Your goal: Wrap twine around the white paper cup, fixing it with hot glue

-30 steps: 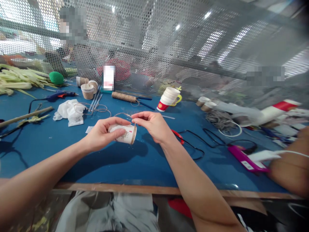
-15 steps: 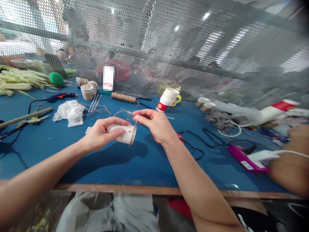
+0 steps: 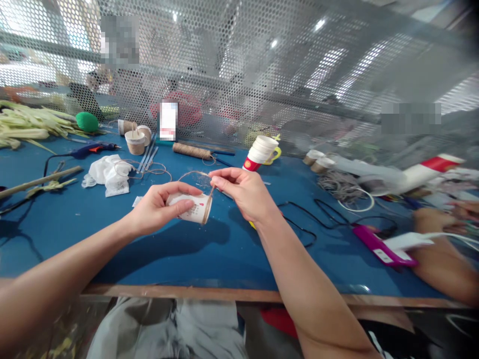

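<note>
My left hand [image 3: 159,207] is closed around a white paper cup [image 3: 194,209] tipped on its side above the table. Brown twine [image 3: 206,212] circles the cup at its right end. Between thumb and fingertips, my right hand [image 3: 243,192] pinches the twine where it rises from the cup. A loose length of it curves back leftward over the table. Behind the right hand, a stack of paper cups [image 3: 258,152] leans, with a red-printed one lowest and a yellow handle beside it. A spool of twine [image 3: 191,150] lies farther back.
A crumpled white cloth [image 3: 108,173], a blue glue gun [image 3: 95,147] and twine-wrapped cups [image 3: 135,143] are at left. Rightward lie a black cord [image 3: 299,207], a purple power strip [image 3: 381,247], grey cord [image 3: 339,187] and a co-worker's arm [image 3: 445,254]. Perforated metal panels [image 3: 224,65] stand behind.
My right hand has shifted slightly rightward with the pinched twine. The left hand and cup have barely moved. At far right the co-worker's arm has moved, and their hand now shows.
</note>
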{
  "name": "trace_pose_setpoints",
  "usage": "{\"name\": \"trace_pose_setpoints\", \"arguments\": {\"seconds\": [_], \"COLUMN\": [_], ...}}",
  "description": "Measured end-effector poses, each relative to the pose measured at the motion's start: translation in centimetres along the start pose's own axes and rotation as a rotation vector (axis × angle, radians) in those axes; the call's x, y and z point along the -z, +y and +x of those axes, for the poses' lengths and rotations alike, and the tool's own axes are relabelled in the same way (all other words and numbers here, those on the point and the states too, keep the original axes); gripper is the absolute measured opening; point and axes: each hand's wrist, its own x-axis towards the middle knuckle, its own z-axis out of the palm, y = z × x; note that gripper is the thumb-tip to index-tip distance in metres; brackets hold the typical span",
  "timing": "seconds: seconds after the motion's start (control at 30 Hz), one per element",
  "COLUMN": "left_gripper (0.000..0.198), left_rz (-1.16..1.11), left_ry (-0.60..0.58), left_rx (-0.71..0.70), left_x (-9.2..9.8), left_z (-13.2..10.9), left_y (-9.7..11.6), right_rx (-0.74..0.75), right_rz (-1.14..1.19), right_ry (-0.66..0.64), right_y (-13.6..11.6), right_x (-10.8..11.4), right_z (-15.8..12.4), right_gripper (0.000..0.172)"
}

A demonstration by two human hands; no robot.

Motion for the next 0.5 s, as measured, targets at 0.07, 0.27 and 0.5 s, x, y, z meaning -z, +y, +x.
{"name": "trace_pose_setpoints", "arguments": {"seconds": [0.07, 0.27, 0.5], "left_gripper": [0.025, 0.023, 0.021], "left_rz": [-0.009, 0.017, -0.041], "left_ry": [-0.001, 0.019, 0.041], "left_rx": [0.002, -0.035, -0.044], "left_x": [0.0, 0.0, -0.1], "left_z": [0.0, -0.1, -0.1], "left_y": [0.0, 0.0, 0.1], "right_rx": [0.002, 0.002, -0.006], "right_rz": [-0.024, -0.128, -0.172], "right_ry": [-0.001, -0.068, -0.116], "right_y": [0.1, 0.8, 1.1], "right_x": [0.0, -0.1, -0.2], "right_z": [0.0, 0.2, 0.2], "right_gripper": [0.013, 0.012, 0.013]}}
